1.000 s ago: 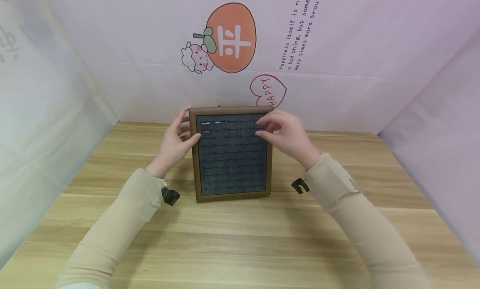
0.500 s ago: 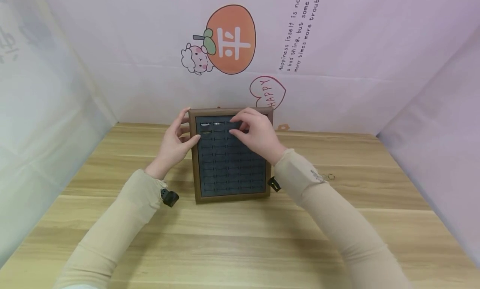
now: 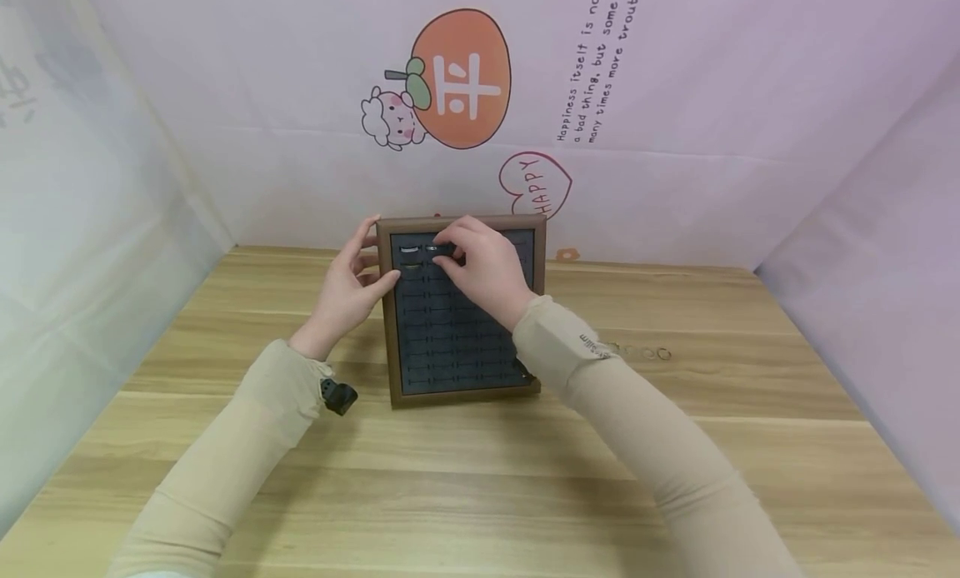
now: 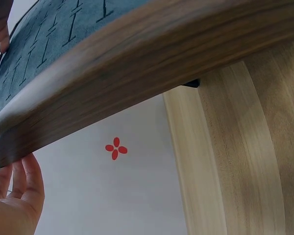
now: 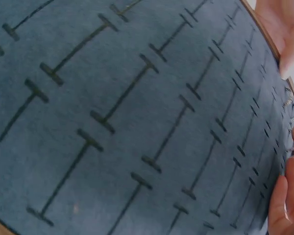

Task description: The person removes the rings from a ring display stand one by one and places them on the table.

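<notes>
A dark blue-grey slotted ring board [image 3: 442, 357] in a brown wooden frame [image 3: 387, 336] stands upright on the table. My left hand [image 3: 347, 288] grips the frame's upper left edge, thumb in front and fingers behind. Two silvery rings, the first [image 3: 408, 250] and the second [image 3: 431, 248], sit in the top row at the left; a gold-toned ring [image 3: 412, 266] is below the first. My right hand [image 3: 483, 266] is over the upper middle of the board, thumb and index finger bent and parted beside the second ring. Whether they touch it cannot be seen.
Several loose rings lie on the wooden table [image 3: 480, 486] right of the board, one of them [image 3: 663, 354] farthest right; my right sleeve [image 3: 645, 428] passes close by them. A printed cloth [image 3: 300, 178] hangs behind and at both sides.
My right hand has moved left across the board from its right edge to the second ring, uncovering the loose rings on the table. My left hand keeps its grip.
</notes>
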{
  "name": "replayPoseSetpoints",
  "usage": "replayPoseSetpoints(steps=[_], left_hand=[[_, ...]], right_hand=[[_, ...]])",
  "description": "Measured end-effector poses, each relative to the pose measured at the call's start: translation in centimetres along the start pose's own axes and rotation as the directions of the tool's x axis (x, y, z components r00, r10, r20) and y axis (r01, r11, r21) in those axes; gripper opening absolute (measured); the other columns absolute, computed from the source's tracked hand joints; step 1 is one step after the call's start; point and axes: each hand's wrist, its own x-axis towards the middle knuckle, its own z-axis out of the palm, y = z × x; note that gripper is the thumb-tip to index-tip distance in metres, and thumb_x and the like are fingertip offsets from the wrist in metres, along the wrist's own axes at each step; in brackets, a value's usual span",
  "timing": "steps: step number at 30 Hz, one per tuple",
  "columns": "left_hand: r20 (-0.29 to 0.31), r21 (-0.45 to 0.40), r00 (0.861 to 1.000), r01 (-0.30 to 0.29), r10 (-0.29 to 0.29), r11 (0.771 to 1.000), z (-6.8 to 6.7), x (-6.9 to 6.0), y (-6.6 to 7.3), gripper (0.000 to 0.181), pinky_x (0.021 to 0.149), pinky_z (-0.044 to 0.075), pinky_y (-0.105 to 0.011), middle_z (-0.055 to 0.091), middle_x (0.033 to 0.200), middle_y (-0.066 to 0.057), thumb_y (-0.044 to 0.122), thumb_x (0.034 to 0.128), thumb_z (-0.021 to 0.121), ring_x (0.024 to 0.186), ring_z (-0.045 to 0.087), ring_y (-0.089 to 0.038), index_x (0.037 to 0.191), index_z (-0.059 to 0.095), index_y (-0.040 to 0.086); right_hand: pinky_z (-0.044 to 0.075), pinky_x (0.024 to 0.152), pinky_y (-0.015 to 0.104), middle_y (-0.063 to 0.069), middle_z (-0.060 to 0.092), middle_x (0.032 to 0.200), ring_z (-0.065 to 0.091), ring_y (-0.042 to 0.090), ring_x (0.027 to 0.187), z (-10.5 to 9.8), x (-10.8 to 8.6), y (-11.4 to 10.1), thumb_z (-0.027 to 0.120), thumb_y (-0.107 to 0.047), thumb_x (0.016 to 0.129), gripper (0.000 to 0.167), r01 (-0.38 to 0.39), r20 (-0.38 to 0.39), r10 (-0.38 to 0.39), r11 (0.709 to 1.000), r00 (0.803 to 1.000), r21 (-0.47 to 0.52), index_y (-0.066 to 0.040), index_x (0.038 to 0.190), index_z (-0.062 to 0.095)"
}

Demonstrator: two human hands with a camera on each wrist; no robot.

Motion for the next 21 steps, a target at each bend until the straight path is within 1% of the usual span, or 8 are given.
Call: replayPoseSetpoints(steps=[8,14,21], left_hand=[[0.0,-0.004,1.0,0.001,-0.001,1.0,0.06,-0.08,0.12,0.076,0.097,0.044,-0.048,0.036,0.14,-0.018,0.002,0.0901,0.06,0.119,0.052,-0.033,0.151,0.022,0.026],[-0.006,-0.003,1.0,-0.004,0.004,1.0,0.02,-0.05,0.0,0.075,0.098,0.043,-0.049,0.036,0.14,-0.019,0.001,0.09,0.059,0.12,0.051,-0.035,0.151,0.022,0.025],[-0.001,-0.011,1.0,-0.001,0.001,1.0,0.02,-0.01,0.0,0.075,0.098,0.043,-0.05,0.035,0.141,-0.02,0.001,0.0902,0.059,0.12,0.05,-0.035,0.151,0.022,0.024]], right_hand=[[0.052,0.073,0.027,0.004,0.064,0.102,0.062,0.015,0.083,0.61,-0.02,-0.12,0.068,-0.013,0.088,0.016,0.022,-0.046,-0.024,0.999,0.999,-0.044,-0.008,0.103,0.071],[0.052,0.072,0.026,0.004,0.064,0.1,0.062,0.014,0.081,0.76,-0.03,-0.25,0.066,-0.015,0.089,0.013,0.031,-0.055,-0.034,0.998,0.998,-0.056,-0.008,0.1,0.071],[0.052,0.072,0.026,0.003,0.063,0.098,0.061,0.014,0.08,0.77,-0.11,-0.24,0.065,-0.016,0.09,0.011,0.015,-0.05,-0.017,0.999,0.999,-0.043,-0.008,0.096,0.071]])
